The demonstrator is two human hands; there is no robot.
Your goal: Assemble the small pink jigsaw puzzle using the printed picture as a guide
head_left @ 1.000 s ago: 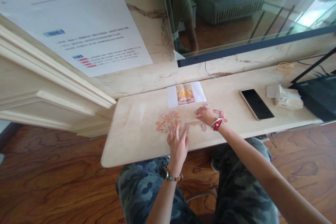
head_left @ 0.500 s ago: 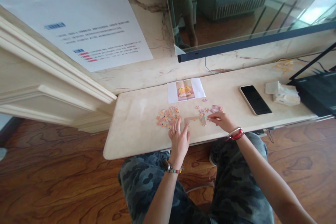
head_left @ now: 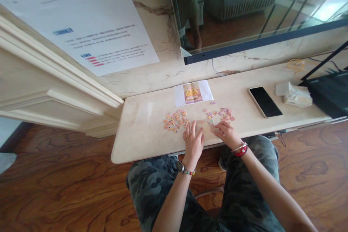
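Observation:
Small jigsaw puzzle pieces lie on the cream ledge in two groups. An orange-pink pile of pieces (head_left: 175, 120) is left of my hands, and a pinkish-purple group of pieces (head_left: 225, 113) is on the right. Between them runs a joined strip of puzzle (head_left: 201, 121), partly covered by my fingers. My left hand (head_left: 194, 143) rests with fingers apart at the strip's left end. At its right end, my right hand (head_left: 227, 134) has its fingertips pinched together low on a puzzle piece, mostly hidden. A folded sheet with a printed yellow cartoon figure (head_left: 192, 93) lies behind the pieces.
A phone (head_left: 265, 102) lies on the ledge to the right, beside a tissue pack (head_left: 297, 95) and a black router (head_left: 327, 92). The television (head_left: 255, 41) hangs above the ledge. A printed page (head_left: 108, 25) is on the wall at left.
My right hand has moved in left and slightly down to the strip's right end. My left hand has shifted right, over the strip's left part.

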